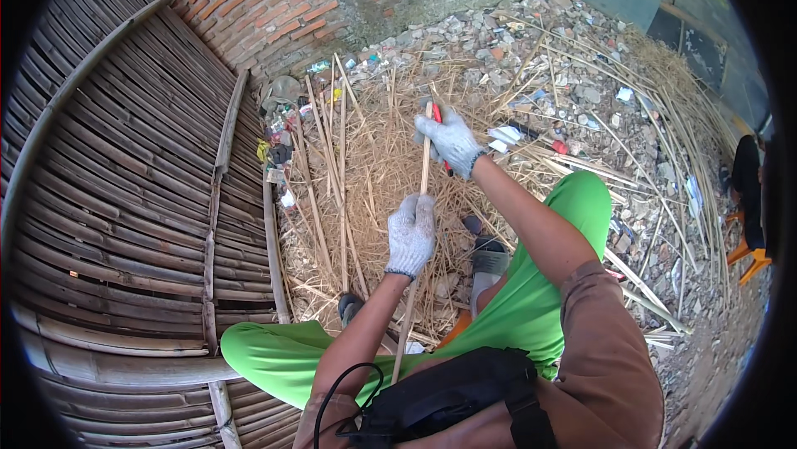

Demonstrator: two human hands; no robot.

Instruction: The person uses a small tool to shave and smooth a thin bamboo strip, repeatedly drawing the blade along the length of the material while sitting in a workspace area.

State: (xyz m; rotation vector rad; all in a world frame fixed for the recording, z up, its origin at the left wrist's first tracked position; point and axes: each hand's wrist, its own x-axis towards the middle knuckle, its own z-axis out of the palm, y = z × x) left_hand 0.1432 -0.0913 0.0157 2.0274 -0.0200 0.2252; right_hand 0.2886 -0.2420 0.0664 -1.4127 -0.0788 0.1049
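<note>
A person sits with both knees spread, wearing bright green trousers (548, 283), and works a long thin pale bamboo stick (422, 179) that runs upright between the legs, from near the lap up over the straw. The left hand (411, 235), in a knitted white work glove, has its grip closed round the middle of the stick. The right hand (451, 142), gloved the same way, is clamped on a red-handled tool (437, 117) (only a strip of red shows past the fingers, so its kind cannot be told) and sits against the upper end of the stick. Beneath the hands lies a heap of dry yellow straw and shavings (374, 175), with more loose bamboo slats (332, 150) standing and lying across it. To the person's left a woven panel of dark bamboo strips (124, 166) leans along the ground, and behind the heap rises a red brick wall (274, 0). Grey rubble and litter (573, 75) cover the ground to the right. A black bag (448, 395) rests on the lap.
</note>
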